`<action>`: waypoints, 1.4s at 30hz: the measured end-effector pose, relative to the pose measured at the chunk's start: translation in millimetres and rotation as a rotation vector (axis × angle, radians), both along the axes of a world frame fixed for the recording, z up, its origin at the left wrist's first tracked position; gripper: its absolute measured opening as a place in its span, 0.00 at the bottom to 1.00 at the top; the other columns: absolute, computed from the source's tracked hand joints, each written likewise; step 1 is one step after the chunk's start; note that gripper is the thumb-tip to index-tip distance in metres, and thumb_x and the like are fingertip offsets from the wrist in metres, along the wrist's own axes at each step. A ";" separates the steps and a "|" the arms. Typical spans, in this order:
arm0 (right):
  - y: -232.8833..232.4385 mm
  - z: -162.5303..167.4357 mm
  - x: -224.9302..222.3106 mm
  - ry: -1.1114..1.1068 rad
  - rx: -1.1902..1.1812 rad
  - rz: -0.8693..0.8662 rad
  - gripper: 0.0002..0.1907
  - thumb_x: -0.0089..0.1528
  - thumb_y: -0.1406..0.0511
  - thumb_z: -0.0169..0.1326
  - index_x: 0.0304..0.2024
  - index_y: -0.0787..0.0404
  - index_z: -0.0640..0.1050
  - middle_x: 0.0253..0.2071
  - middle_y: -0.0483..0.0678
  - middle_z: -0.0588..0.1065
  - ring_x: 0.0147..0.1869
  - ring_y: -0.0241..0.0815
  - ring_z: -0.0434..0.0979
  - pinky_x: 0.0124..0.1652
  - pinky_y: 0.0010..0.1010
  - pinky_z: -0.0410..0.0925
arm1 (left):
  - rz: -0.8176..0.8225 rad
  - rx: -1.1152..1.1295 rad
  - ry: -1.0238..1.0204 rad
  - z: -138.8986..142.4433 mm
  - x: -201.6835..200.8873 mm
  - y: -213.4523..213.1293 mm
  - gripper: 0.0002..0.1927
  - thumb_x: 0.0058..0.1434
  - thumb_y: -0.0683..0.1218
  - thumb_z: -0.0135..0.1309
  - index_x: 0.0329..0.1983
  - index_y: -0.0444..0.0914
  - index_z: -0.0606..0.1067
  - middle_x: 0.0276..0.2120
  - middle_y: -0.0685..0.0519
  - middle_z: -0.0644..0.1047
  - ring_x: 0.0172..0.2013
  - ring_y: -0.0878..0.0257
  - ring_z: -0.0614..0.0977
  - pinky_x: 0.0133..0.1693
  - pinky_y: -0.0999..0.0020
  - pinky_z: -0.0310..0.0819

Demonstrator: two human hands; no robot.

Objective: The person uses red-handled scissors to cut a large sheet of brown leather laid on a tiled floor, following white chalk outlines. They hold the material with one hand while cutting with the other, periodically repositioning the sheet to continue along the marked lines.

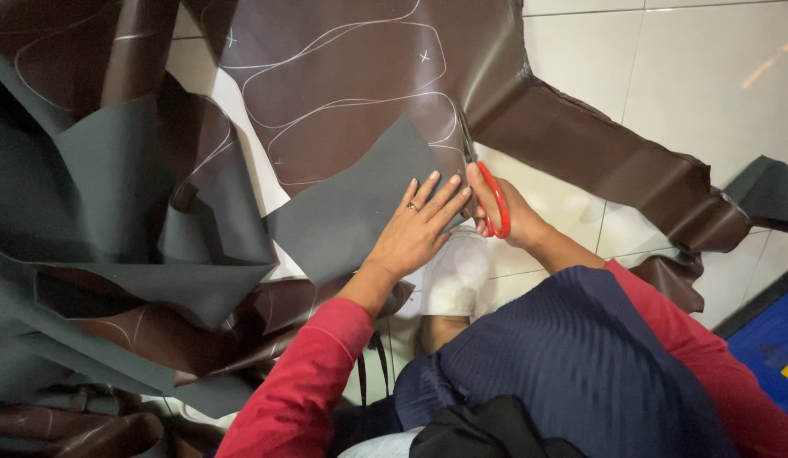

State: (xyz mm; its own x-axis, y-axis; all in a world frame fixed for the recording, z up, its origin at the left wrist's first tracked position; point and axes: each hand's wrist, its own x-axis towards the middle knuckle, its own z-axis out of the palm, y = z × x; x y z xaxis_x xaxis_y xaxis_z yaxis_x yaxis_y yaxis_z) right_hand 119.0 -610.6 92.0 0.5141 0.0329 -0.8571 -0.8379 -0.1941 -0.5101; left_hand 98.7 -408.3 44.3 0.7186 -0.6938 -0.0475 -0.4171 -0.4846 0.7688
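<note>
From the head camera, you look straight down at your own two hands working on a white tiled floor (665, 76) covered with sheet material.

Your right hand (504, 216) is closed around the red handles of a pair of scissors (487, 191). The blades point away from you, up the frame, and their long axis runs nearly straight ahead with a slight lean to your left. The blades are biting into the edge of a large brown leather-like sheet (351, 85), right beside a white chalk outline (343, 110) drawn on it. I cannot tell how far apart the blades stand.

Your left hand (415, 233) lies flat, fingers spread and together pointing up and to the right, pressing down on a dark grey flap (351, 208) that is the folded-over underside of the sheet. Its fingertips nearly touch your right hand, so both hands sit close together just below the cut. A ring shows on one finger.

The uncut sheet lies directly ahead of the scissors. Your right hand is the nearer one to the chalk line.

Around you: a brown strip (614, 161) of the same material trails off to the right. Crumpled brown and grey offcuts (131, 237) pile up on your left. Your foot in a white sock (453, 276) rests just below your hands. A blue mat (771, 339) shows at the right edge.
</note>
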 end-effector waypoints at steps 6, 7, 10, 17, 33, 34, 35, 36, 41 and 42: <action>1.9 0.4 -1.9 -0.027 -0.120 0.067 0.36 0.64 0.35 0.37 0.26 0.58 0.71 0.18 0.40 0.65 0.17 0.31 0.68 0.20 0.22 0.65 | -0.002 0.008 0.023 -0.6 -1.0 0.3 0.44 0.59 0.49 0.62 0.76 0.48 0.56 0.75 0.51 0.56 0.74 0.47 0.55 0.71 0.42 0.49; 1.7 0.3 -1.8 -0.031 -0.139 0.071 0.36 0.64 0.35 0.37 0.26 0.59 0.71 0.18 0.41 0.65 0.17 0.31 0.68 0.19 0.23 0.65 | -0.005 0.013 0.028 -1.0 -0.7 0.1 0.44 0.58 0.48 0.62 0.76 0.48 0.56 0.75 0.50 0.56 0.74 0.46 0.55 0.71 0.42 0.49; 0.2 0.0 -1.8 -0.046 -0.141 0.086 0.36 0.64 0.35 0.38 0.27 0.60 0.69 0.18 0.40 0.65 0.17 0.32 0.68 0.19 0.23 0.66 | -0.011 0.017 0.035 -1.9 -0.2 0.2 0.44 0.58 0.48 0.62 0.76 0.48 0.56 0.75 0.49 0.56 0.74 0.46 0.55 0.71 0.42 0.49; 1.9 -2.6 9.1 -0.015 -0.077 0.002 0.33 0.64 0.37 0.41 0.31 0.59 0.70 0.19 0.40 0.65 0.17 0.32 0.67 0.19 0.23 0.64 | -0.031 -0.014 -0.001 -0.8 -3.7 2.0 0.45 0.57 0.48 0.63 0.76 0.48 0.56 0.74 0.49 0.57 0.74 0.44 0.55 0.70 0.39 0.50; 9.3 -1.7 27.8 -0.064 0.003 -0.078 0.30 0.65 0.38 0.42 0.31 0.56 0.67 0.19 0.38 0.63 0.17 0.30 0.64 0.18 0.22 0.62 | -0.016 -0.019 -0.008 0.7 -7.7 4.2 0.42 0.58 0.49 0.62 0.75 0.49 0.58 0.74 0.50 0.58 0.73 0.45 0.57 0.69 0.38 0.51; 8.9 -0.7 28.3 -0.061 0.002 -0.066 0.30 0.65 0.38 0.42 0.31 0.55 0.67 0.19 0.38 0.64 0.17 0.30 0.64 0.18 0.21 0.62 | -0.021 -0.007 -0.005 -0.2 -7.2 4.0 0.43 0.58 0.49 0.62 0.75 0.48 0.58 0.74 0.51 0.58 0.73 0.45 0.57 0.69 0.38 0.51; 9.9 -0.3 28.6 -0.066 0.014 -0.063 0.30 0.66 0.38 0.42 0.31 0.55 0.67 0.19 0.38 0.63 0.16 0.30 0.64 0.18 0.21 0.61 | -0.026 0.007 -0.001 -0.5 -7.8 5.8 0.43 0.58 0.49 0.62 0.75 0.48 0.58 0.74 0.51 0.58 0.73 0.46 0.57 0.69 0.38 0.51; 10.5 0.3 27.5 -0.068 0.026 -0.062 0.30 0.66 0.38 0.41 0.31 0.55 0.66 0.19 0.38 0.63 0.16 0.30 0.64 0.18 0.21 0.61 | -0.025 0.010 -0.004 -0.2 -10.5 8.4 0.43 0.58 0.49 0.62 0.75 0.48 0.58 0.74 0.51 0.58 0.73 0.46 0.57 0.70 0.39 0.51; 8.9 3.0 26.4 -0.039 0.115 -0.052 0.28 0.66 0.38 0.41 0.31 0.53 0.66 0.18 0.37 0.62 0.16 0.30 0.62 0.17 0.22 0.58 | -0.021 0.038 -0.038 -1.0 -10.4 13.8 0.42 0.60 0.50 0.61 0.76 0.49 0.58 0.74 0.51 0.58 0.74 0.46 0.58 0.70 0.40 0.51; 7.1 2.3 24.2 -0.018 0.119 -0.053 0.28 0.66 0.38 0.41 0.31 0.53 0.66 0.18 0.37 0.62 0.16 0.30 0.62 0.18 0.22 0.58 | -0.033 0.033 -0.020 1.0 -18.0 14.0 0.42 0.59 0.50 0.61 0.76 0.48 0.58 0.74 0.51 0.58 0.74 0.46 0.57 0.70 0.40 0.51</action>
